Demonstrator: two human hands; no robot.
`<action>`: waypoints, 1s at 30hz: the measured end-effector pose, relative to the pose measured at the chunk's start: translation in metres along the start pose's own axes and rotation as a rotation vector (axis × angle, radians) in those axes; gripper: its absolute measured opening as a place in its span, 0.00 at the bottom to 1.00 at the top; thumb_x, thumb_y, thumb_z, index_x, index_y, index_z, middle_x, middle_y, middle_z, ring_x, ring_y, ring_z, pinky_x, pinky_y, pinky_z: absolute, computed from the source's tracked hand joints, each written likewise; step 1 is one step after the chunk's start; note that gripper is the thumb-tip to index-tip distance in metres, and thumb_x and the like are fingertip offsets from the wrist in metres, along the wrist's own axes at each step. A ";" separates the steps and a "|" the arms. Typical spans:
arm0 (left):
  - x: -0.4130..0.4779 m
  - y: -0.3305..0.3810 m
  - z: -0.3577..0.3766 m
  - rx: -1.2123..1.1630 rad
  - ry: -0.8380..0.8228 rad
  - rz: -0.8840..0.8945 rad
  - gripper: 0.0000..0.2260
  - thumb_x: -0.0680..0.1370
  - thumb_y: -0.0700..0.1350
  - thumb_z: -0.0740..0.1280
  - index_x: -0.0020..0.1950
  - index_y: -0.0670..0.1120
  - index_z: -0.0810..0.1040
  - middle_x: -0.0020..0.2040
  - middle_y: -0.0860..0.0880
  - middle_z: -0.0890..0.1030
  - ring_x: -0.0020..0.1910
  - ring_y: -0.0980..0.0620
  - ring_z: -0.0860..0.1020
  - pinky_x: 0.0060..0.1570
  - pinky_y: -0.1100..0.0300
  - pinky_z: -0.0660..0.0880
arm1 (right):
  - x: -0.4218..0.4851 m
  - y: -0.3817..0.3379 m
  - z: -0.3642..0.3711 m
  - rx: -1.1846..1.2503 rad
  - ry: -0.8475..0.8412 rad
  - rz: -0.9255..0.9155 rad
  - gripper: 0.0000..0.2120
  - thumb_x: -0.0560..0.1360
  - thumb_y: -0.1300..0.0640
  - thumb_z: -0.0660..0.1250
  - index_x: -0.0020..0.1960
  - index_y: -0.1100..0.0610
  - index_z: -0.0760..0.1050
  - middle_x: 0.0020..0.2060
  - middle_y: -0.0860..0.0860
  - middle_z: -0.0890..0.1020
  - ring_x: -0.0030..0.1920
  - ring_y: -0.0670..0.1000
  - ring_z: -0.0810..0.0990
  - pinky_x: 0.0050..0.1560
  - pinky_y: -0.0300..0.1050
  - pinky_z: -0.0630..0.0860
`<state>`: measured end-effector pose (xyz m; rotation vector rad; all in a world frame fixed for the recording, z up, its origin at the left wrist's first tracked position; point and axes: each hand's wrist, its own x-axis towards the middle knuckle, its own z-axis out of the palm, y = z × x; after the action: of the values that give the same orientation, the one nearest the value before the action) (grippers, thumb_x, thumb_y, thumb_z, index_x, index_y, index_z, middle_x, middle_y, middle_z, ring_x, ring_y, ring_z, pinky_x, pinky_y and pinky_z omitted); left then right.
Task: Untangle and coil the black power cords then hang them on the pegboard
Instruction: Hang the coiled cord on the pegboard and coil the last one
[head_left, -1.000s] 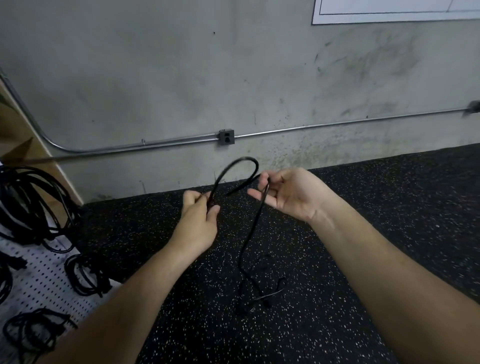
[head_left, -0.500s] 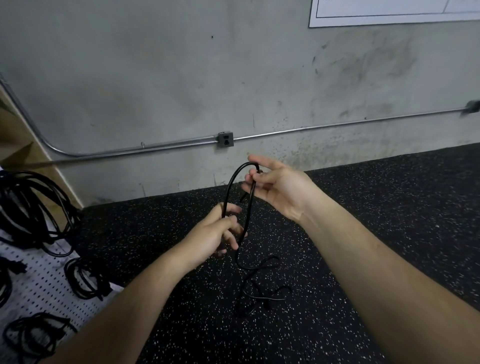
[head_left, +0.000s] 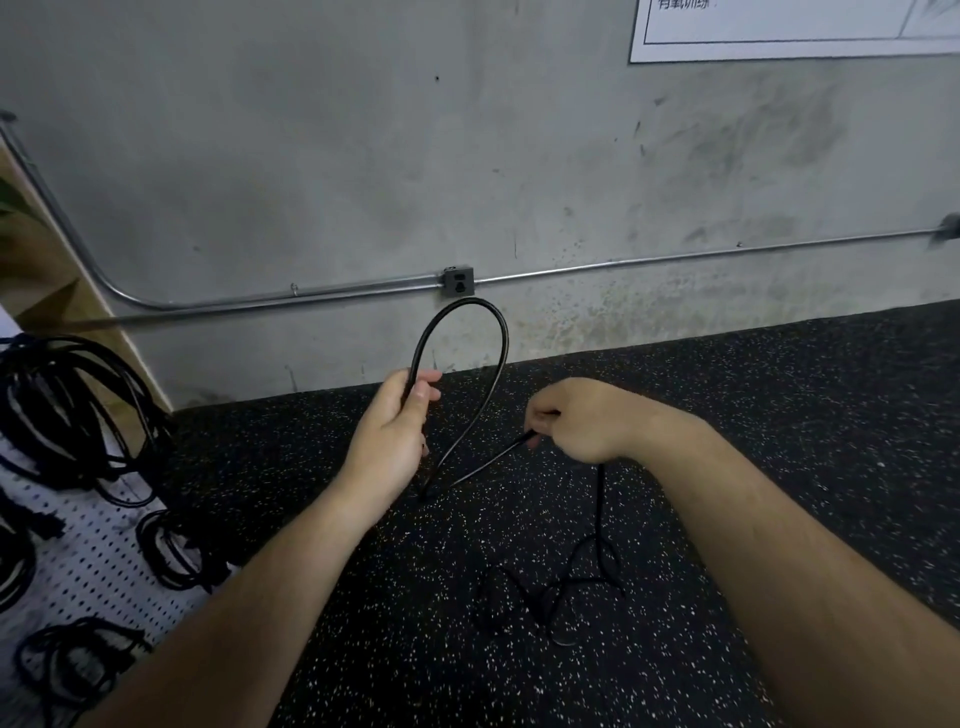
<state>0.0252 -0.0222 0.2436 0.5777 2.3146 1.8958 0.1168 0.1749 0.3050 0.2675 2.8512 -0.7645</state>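
Fingers of your left hand curl round one leg of the black power cord, holding a tall loop upright in front of the wall. Right hand fingers pinch the same cord lower down. From that hand the rest drops to loose slack on the floor.

Risks:
- Slack looks crossed over itself. Draw the next turn up fast and it likely cinches into a knot.
- Loop is held by one leg only. Ease your grip and it may spring open or twist.

Containers: none in view. Pegboard at your lower left carries several coiled cords. Hooks too dark to make out.
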 end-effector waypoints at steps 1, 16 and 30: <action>0.000 0.001 0.000 -0.006 -0.011 0.003 0.11 0.87 0.47 0.57 0.60 0.55 0.79 0.53 0.56 0.81 0.43 0.58 0.74 0.41 0.60 0.73 | -0.002 0.000 0.000 0.015 -0.027 -0.008 0.13 0.84 0.63 0.57 0.52 0.58 0.80 0.34 0.40 0.82 0.29 0.44 0.68 0.23 0.34 0.61; -0.001 0.003 -0.001 -0.201 -0.124 -0.127 0.17 0.83 0.36 0.61 0.61 0.58 0.79 0.48 0.45 0.80 0.36 0.52 0.74 0.28 0.61 0.68 | 0.003 0.003 -0.003 0.132 0.206 -0.103 0.10 0.74 0.45 0.74 0.43 0.50 0.81 0.39 0.47 0.83 0.39 0.47 0.80 0.38 0.43 0.73; -0.015 -0.001 0.006 0.190 -0.484 -0.113 0.14 0.81 0.34 0.66 0.62 0.50 0.75 0.57 0.52 0.84 0.49 0.51 0.85 0.51 0.50 0.80 | 0.010 -0.006 0.003 -0.004 0.387 -0.219 0.08 0.74 0.47 0.76 0.44 0.50 0.81 0.40 0.44 0.79 0.39 0.46 0.79 0.38 0.43 0.74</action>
<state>0.0407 -0.0217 0.2384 0.8015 2.1568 1.3124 0.1061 0.1695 0.3029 0.1124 3.2892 -0.8235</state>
